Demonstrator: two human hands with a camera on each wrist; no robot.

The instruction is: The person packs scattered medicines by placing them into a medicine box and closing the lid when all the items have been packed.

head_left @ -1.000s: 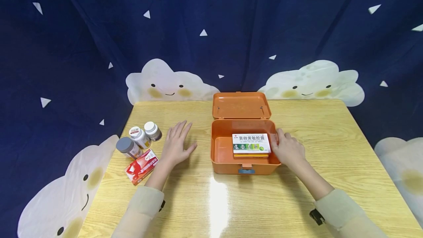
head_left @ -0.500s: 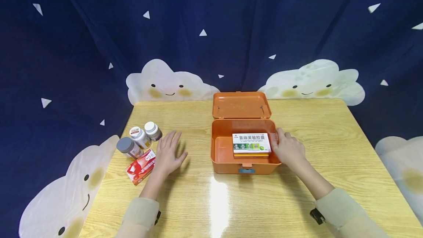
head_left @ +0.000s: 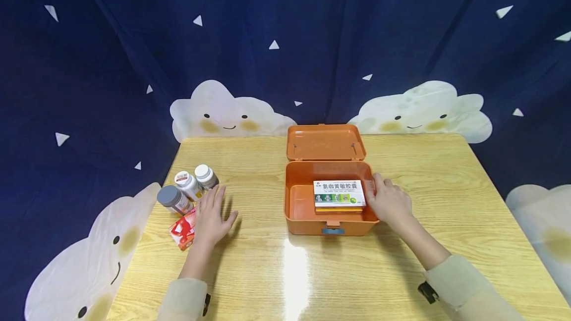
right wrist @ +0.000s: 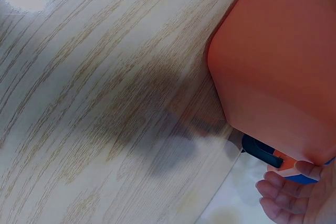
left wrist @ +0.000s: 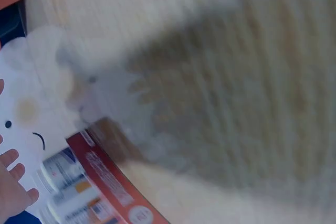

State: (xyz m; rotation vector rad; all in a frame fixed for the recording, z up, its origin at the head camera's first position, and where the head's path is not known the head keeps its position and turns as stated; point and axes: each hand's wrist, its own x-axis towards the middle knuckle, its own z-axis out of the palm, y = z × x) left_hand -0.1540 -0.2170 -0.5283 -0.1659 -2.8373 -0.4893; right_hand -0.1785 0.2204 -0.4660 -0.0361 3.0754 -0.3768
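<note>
My left hand (head_left: 210, 221) hangs with spread, relaxed fingers over the right part of a red-and-white medicine box (head_left: 182, 232), partly hiding it. In the left wrist view the fingers (left wrist: 10, 174) hold nothing, and the red box (left wrist: 105, 177) lies beside pill bottles. My right hand (head_left: 389, 203) grips the right wall of an orange medicine case (head_left: 298, 227), thumb at the rim, fingers outside. Its lid (head_left: 326, 141) is tipped back. Inside, a white-and-green medicine box (head_left: 340, 193) lies on top of a yellow-edged box (head_left: 339, 210), towards the right side.
Just behind the red box stand a grey-capped bottle (head_left: 171, 197), a white bottle with a red-marked cap (head_left: 189, 185) and a smaller white-capped bottle (head_left: 205, 175). They are near the left edge of the wooden table (head_left: 250, 271). A dark blue curtain (head_left: 250, 24) with clouds surrounds the table.
My left hand has moved left and slightly towards me, from bare table to over the red medicine box. My right hand and the orange case have stayed in place.
</note>
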